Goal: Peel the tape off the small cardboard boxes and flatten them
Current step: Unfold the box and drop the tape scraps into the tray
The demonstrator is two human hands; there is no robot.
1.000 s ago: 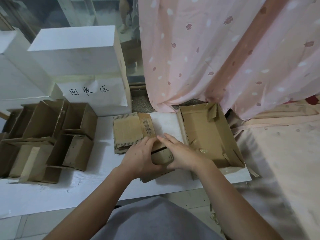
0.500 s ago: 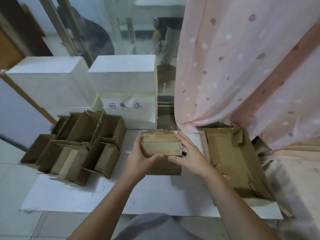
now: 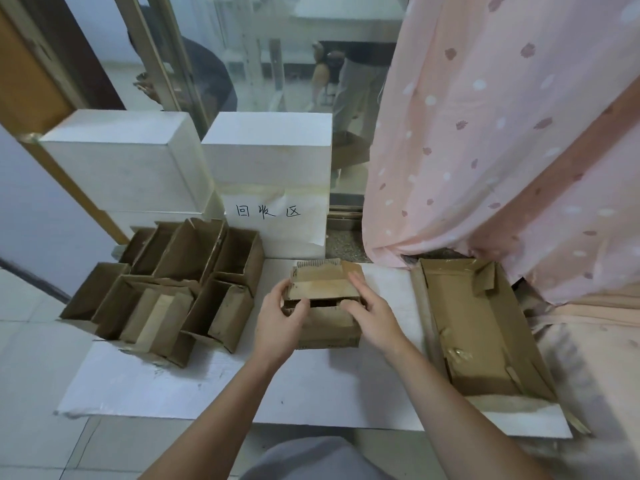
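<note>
Both hands closed on one small brown cardboard box (image 3: 322,289), half collapsed, held just above a stack of flattened brown cardboard pieces (image 3: 329,329) on the white board (image 3: 311,389) laid over the tiled floor. Left hand (image 3: 282,318) curled round the box's left end, thumb pressed against its near face, fingers wrapped behind. Right hand (image 3: 372,311) gripping the right end, fingers (image 3: 358,284) spread along the top flap, thumb tucked at the dark slot along the near edge. A strip of pale tape (image 3: 320,277) visible across the top of the held box; whether lifted or stuck down, impossible to tell.

Left of the grip, near but apart: a cluster of open brown cardboard boxes (image 3: 180,285), standing side by side with mouths upward, one wearing a light tape band on its side. Right of the grip, well apart: a large shallow brown cardboard tray (image 3: 485,323) with bits of clear tape inside. Beyond the grip, two white rectangular blocks (image 3: 194,161), the nearer one fronted by a white paper sign with handwritten characters (image 3: 268,211). Behind and to the right of the tray, a pink dotted curtain (image 3: 502,133) hanging to the floor. Below the forearms, a patch of grey cloth (image 3: 311,459) at the bottom edge.
</note>
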